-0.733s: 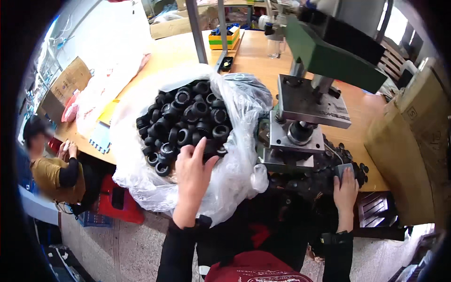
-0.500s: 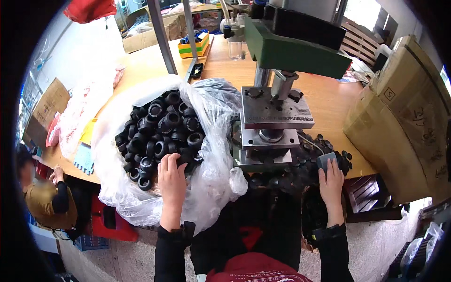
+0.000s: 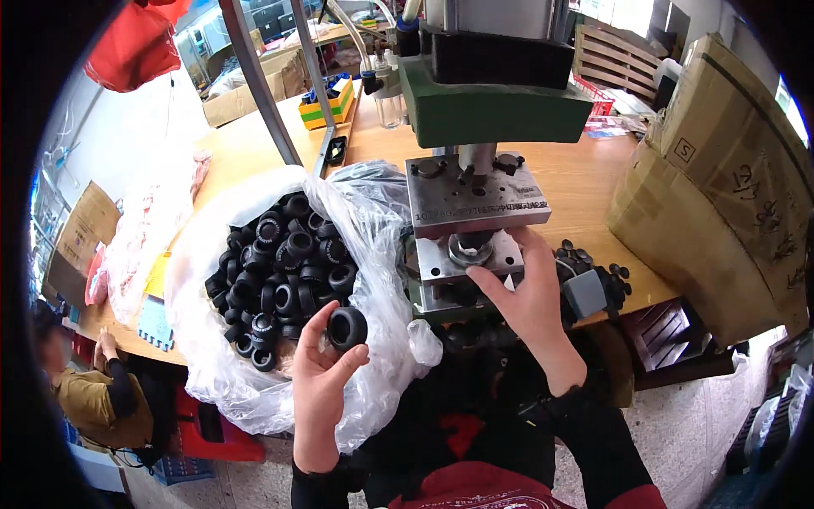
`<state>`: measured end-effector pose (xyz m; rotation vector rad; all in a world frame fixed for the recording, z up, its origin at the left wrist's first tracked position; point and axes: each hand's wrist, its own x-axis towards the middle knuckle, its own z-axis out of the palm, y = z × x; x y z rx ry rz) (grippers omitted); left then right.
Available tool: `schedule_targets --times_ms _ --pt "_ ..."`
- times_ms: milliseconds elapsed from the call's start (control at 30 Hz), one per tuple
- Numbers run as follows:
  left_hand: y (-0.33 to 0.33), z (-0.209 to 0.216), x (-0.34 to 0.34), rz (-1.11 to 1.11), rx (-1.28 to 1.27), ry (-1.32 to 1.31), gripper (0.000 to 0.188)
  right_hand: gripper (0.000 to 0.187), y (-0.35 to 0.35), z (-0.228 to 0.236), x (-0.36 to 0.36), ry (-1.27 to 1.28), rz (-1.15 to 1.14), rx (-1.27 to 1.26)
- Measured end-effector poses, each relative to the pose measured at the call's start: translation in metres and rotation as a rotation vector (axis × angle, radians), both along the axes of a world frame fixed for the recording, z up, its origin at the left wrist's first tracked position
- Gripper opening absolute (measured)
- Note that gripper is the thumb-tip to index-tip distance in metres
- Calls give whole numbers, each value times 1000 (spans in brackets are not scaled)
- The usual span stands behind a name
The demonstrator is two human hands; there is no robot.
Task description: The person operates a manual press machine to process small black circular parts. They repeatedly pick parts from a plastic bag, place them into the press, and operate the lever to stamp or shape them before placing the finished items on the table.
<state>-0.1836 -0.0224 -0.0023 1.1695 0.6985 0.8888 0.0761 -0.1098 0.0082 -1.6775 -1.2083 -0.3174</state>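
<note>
My left hand [image 3: 320, 373] pinches a black rubber tyre ring [image 3: 348, 328] between thumb and fingers, at the near right side of the heap of tyres. The heap of black tyres [image 3: 284, 271] lies in a clear plastic bag [image 3: 373, 280]. At the metal die [image 3: 479, 199] of the green press [image 3: 496, 106], my right hand [image 3: 530, 293] reaches in from the right. Its thumb and fingers are spread around the front of the round silver collar [image 3: 471, 248] on the lower plate. The fingertips are partly hidden there, and no held object shows.
A grey block [image 3: 585, 294] sits right of the die among loose black discs [image 3: 615, 284]. One big cardboard box [image 3: 712, 195] stands at the right. Metal posts [image 3: 263, 85] rise behind the bag. Another person [image 3: 106, 382] sits at the far left.
My left hand has come away from the heap toward me with a tyre. My right hand has left the grey block and moved left to the die. The view has shifted slightly.
</note>
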Motion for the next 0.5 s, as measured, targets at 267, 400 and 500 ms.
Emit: schedule_targets --times_ms 267,400,500 --pt "-4 22 40 -80 305 84 65 41 31 -9 9 18 -85 -60" --pt "15 25 86 -44 531 238 58 44 2 -15 10 46 -120 -4" --pt "22 22 117 -57 643 389 60 47 -72 -28 11 292 -198 -42"
